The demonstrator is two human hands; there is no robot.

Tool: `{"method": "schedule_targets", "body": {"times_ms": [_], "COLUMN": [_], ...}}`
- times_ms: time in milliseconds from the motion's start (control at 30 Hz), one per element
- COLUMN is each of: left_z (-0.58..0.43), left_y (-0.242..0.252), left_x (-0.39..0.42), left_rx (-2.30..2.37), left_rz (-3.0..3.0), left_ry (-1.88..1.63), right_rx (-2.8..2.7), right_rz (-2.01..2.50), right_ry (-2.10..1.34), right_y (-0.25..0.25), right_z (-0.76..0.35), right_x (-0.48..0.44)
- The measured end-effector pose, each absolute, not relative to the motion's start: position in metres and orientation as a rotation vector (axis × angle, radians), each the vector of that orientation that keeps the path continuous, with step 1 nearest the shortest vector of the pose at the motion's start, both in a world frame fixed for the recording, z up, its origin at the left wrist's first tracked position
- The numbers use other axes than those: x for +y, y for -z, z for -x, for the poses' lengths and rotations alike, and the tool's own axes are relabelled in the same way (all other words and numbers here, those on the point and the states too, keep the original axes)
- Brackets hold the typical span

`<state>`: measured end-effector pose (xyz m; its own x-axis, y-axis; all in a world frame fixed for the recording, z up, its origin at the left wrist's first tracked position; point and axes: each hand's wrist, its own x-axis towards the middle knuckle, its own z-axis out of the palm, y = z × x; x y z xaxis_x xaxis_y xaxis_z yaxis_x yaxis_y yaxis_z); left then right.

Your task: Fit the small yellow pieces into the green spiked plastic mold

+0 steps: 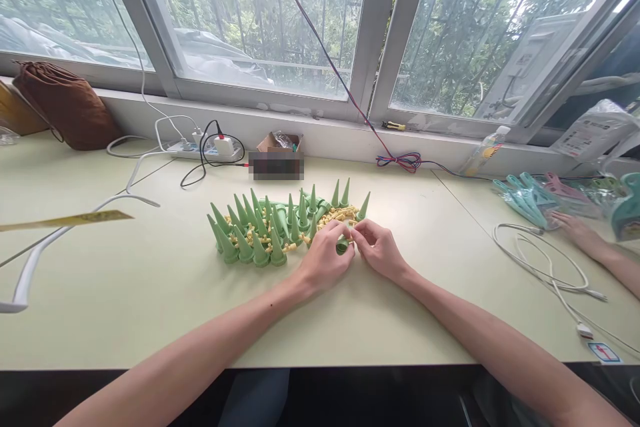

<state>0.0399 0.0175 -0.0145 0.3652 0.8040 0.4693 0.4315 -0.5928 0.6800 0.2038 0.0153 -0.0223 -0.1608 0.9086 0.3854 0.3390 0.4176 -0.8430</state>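
My left hand (327, 253) is closed around a green cone-shaped plant watering spike (343, 248), its round end turned toward me. Close beside it, my right hand (380, 250) pinches at the same spot. Between the fingertips a small yellowish piece seems to show, too small to make out well. To the left stand several green spikes (260, 250), points up, in a loose group, with others lying on their sides. Small yellow valve pieces (340, 215) are heaped just behind my hands, and more lie among the spikes.
Along the window sill are a brown drawstring bag (70, 107), a power strip (205, 152), a small cardboard box (280, 141) and a plastic bottle (485, 151). At right, another person's hand (580, 233) rests by wrapped teal items (525, 197). A white cable (543, 267) lies coiled nearby.
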Motion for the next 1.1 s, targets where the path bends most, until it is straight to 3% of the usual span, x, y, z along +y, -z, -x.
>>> {"method": "schedule_targets", "body": {"times_ms": [1100], "left_z": [-0.0401], "left_y": [0.0138], "left_x": [0.0168], "left_rx": [1.066], "left_rz": [-2.218], "left_ry": [-1.135], "right_rx": [-1.73], "right_rz": [1.135], "right_ry": [-0.73], "right_y": [0.0233], "right_z": [-0.2039], "right_x": [0.0131]}}
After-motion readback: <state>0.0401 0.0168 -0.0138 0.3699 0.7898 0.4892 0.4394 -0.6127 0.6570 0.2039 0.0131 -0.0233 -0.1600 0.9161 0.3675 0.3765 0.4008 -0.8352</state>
